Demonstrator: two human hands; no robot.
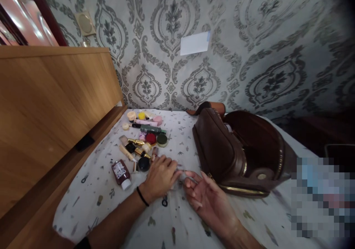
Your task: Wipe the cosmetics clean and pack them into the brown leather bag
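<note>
My left hand (162,177), with a black band at the wrist, is palm down with its fingers closed. My right hand (208,202) is turned palm up, fingers curled, and its tips meet the left thumb. A small see-through thing (179,184) seems to lie between the fingertips, too blurred to name. Left of my left hand are a round black jar (143,164) and a dark red bottle with a white cap (121,174). Beyond it lie gold-trimmed tubes (142,152), a red-lidded jar (151,138) and a dark green-lidded jar (162,140).
An unzipped brown leather bag (219,145) stands right of my hands on the patterned white sheet (133,223). More cosmetics, among them a dark green tube (151,129), lie towards the wall. A wooden cabinet (55,104) borders the left side. A blurred-out patch (321,197) covers the right edge.
</note>
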